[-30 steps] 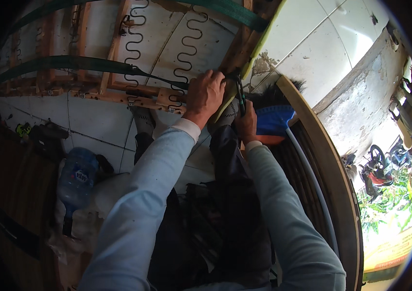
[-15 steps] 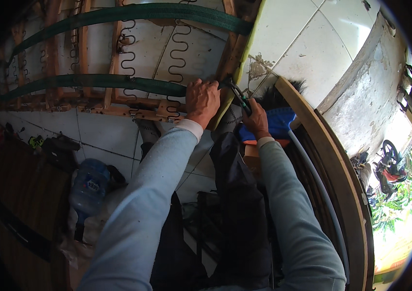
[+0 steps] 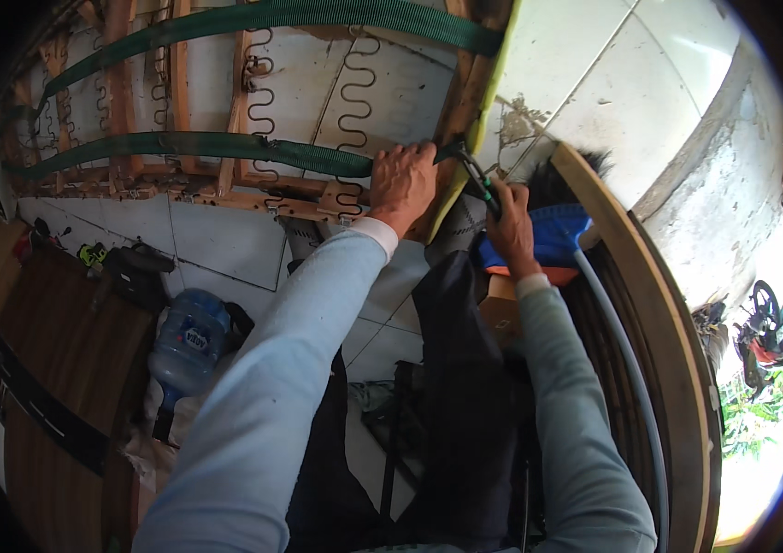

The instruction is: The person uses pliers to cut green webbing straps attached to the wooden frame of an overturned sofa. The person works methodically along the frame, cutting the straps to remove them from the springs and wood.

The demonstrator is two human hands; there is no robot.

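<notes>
My left hand (image 3: 402,184) is closed over the end of the lower green webbing strap (image 3: 225,145), close to the right side of a wooden seat frame (image 3: 459,97). A pair of pliers (image 3: 477,173) with dark and green handles is in my right hand (image 3: 513,226), fingers wrapped round the grips. Its jaws are at a short dark end of strap just right of my left hand, by the yellow edging (image 3: 483,120) of the frame. What exactly the jaws bite on is too small to tell. A second green strap (image 3: 271,14) runs across the frame farther away.
Zigzag springs (image 3: 354,92) span the frame. On the right stand a blue dustpan-like piece (image 3: 548,230), a wooden plank (image 3: 635,249) and a grey pole (image 3: 626,341). A large blue water bottle (image 3: 190,341) and dark wooden panel (image 3: 69,350) are on the left.
The whole view has shifted, so the scene sits slightly farther right in the picture. Both hands keep their holds on the strap and the pliers, with little visible movement.
</notes>
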